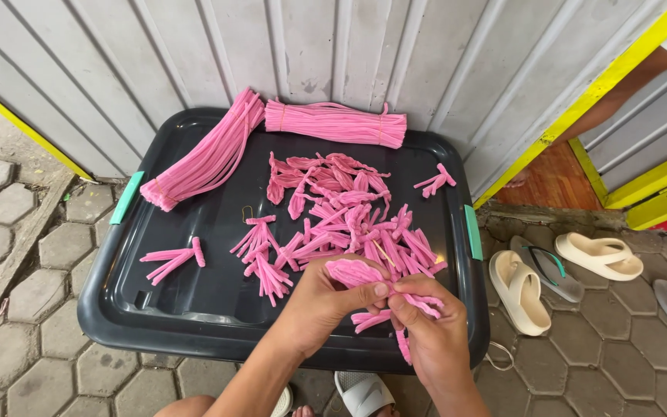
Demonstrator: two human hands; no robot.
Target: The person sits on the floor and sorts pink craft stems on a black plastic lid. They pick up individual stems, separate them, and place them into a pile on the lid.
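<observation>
My left hand point(324, 297) and my right hand point(432, 332) meet over the near right edge of a dark grey bin lid point(194, 309). Both pinch a small bunch of bent pink fuzzy stems point(357, 272), folded into loops, with loose ends hanging below my right fingers. Just beyond lies a pile of folded pink pieces point(349, 208). Two long tied bundles of straight pink stems point(206, 154) point(336, 123) lie at the lid's far edge. Small tied bunches sit at the left point(173, 259) and far right point(435, 182).
The lid has teal clips point(126, 198) on its sides and rests on hexagonal paving. A corrugated grey metal wall point(349, 46) with yellow trim stands behind. Cream sandals point(519, 289) and other footwear lie at right. Another person's arm point(619, 93) shows at upper right.
</observation>
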